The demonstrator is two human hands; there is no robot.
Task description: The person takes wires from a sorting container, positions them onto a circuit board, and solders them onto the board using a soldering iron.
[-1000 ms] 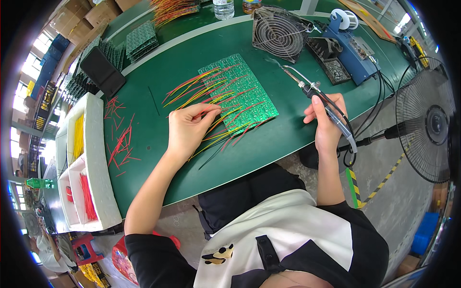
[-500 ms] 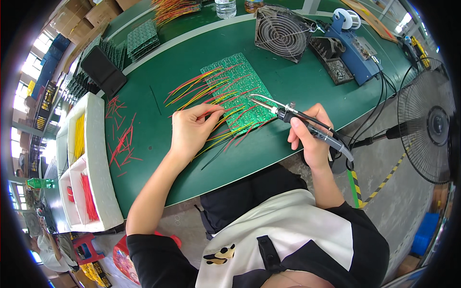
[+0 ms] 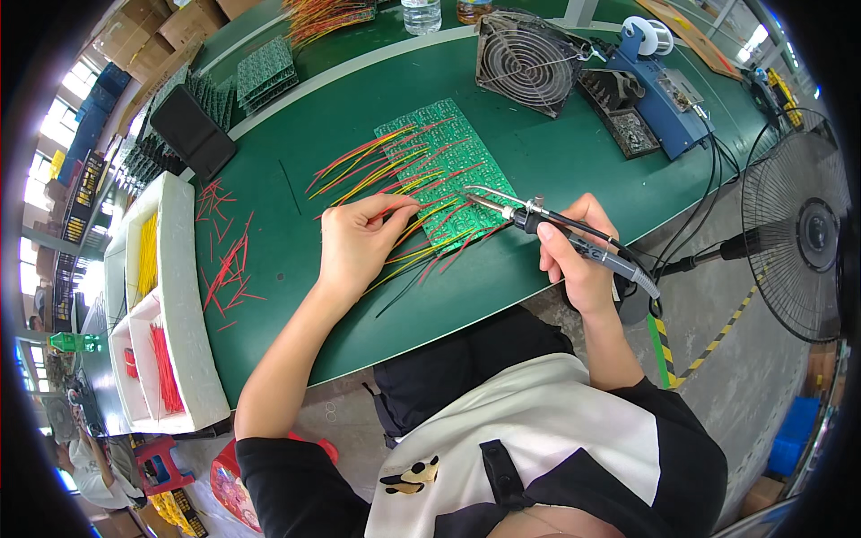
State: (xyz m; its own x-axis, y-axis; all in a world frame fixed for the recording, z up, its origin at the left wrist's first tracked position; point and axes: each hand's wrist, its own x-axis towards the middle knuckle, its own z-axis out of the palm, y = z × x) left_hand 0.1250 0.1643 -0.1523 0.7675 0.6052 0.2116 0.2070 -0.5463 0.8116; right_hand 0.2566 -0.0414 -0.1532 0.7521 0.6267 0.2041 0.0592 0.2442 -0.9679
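A green circuit board panel [image 3: 480, 170] lies on the green bench, with several red, yellow and black wires [image 3: 359, 161] fanning off its left side. Over the panel's lower left edge, my left hand [image 3: 354, 247] pinches a red wire between thumb and fingertips. My right hand [image 3: 574, 264] grips a soldering iron [image 3: 596, 253] like a pen. A thin metal feed tube [image 3: 493, 192] runs along the iron, and the tip is over the middle of the panel. Whether the tip touches the board I cannot tell.
Loose red wires [image 3: 229, 269] lie left, beside a white foam box [image 3: 202, 332] of red and yellow wires. A phone [image 3: 193, 134] leans at the back left. Behind the panel stand a square fan [image 3: 525, 67] and a blue solder feeder [image 3: 668, 103]. A pedestal fan [image 3: 812, 238] is right.
The soldering iron's tip has come down slightly toward me over the panel, and the right hand has tilted a little with it. My left hand has hardly moved.
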